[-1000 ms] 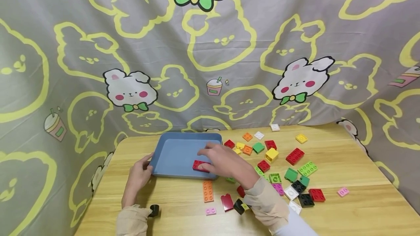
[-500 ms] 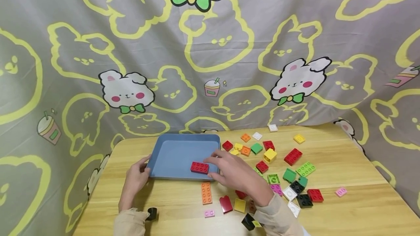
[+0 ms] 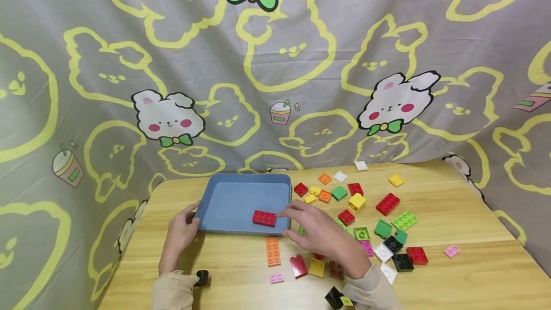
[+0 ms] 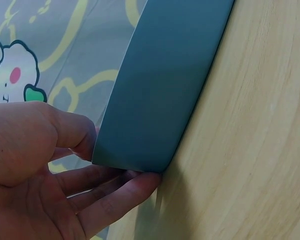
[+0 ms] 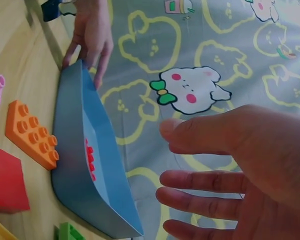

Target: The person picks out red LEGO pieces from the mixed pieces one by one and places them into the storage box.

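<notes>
On the wood-grain worktop point(image 3: 234, 267), my left hand point(image 3: 181, 231) grips the blue tray point(image 3: 232, 200) by its near left corner, a red eight-stud toy brick point(image 3: 264, 218) lies inside toward the right, and my right hand point(image 3: 320, 228), fingers parted, hovers empty beside it.

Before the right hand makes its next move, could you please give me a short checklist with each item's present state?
1. Red, eight-studded plastic block inside the shallow blue rectangular tray: ok.
2. Bare right hand empty: ok.
3. Bare left hand touching the tray's near-left corner: ok.
4. Orange, eight-studded plastic block clear of the tray's front wall: cannot tell.
5. Wood-grained table free of loose plastic blocks: not ok, many lie right of the tray.
</notes>
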The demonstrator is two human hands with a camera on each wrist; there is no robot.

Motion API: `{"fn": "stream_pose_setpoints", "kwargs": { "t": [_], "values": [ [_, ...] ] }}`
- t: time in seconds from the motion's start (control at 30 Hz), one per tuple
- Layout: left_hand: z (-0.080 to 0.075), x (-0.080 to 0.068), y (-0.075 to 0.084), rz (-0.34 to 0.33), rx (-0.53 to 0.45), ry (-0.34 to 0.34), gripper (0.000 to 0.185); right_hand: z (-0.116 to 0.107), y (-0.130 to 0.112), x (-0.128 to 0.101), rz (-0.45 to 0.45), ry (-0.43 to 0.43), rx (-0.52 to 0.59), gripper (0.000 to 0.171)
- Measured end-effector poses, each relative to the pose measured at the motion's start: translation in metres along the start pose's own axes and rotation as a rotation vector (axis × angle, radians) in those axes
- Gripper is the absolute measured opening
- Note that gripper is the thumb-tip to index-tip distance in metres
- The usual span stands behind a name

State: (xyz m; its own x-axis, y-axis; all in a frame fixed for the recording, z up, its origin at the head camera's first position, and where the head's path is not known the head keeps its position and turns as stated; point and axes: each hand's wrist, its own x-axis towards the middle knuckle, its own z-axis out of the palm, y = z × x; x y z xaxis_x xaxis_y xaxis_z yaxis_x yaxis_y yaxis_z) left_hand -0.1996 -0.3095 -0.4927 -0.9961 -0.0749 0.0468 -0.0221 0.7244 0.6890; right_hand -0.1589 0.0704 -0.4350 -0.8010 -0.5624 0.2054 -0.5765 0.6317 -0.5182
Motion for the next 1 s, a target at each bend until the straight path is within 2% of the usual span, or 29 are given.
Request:
{"fn": "stream_pose_setpoints", "kwargs": {
  "t": [0.23, 0.47, 0.7, 1.0],
  "values": [
    [0.0, -0.002, 0.002, -0.022, -0.009, -0.008, 0.052, -0.005, 0.004, -0.006, 0.084, -0.032, 0.034, 0.036],
    [-0.001, -0.001, 0.002, -0.027, -0.011, -0.015, 0.052, -0.005, 0.002, -0.008, 0.123, -0.062, 0.04, 0.034],
    [-0.001, -0.001, 0.004, -0.009, -0.013, -0.017, 0.052, -0.003, -0.005, -0.011, 0.135, -0.15, 0.074, 0.03],
    [-0.001, -0.001, 0.004, -0.01, -0.009, -0.019, 0.053, 0.008, -0.013, -0.01, 0.226, -0.31, 0.019, 0.032]
  ]
}}
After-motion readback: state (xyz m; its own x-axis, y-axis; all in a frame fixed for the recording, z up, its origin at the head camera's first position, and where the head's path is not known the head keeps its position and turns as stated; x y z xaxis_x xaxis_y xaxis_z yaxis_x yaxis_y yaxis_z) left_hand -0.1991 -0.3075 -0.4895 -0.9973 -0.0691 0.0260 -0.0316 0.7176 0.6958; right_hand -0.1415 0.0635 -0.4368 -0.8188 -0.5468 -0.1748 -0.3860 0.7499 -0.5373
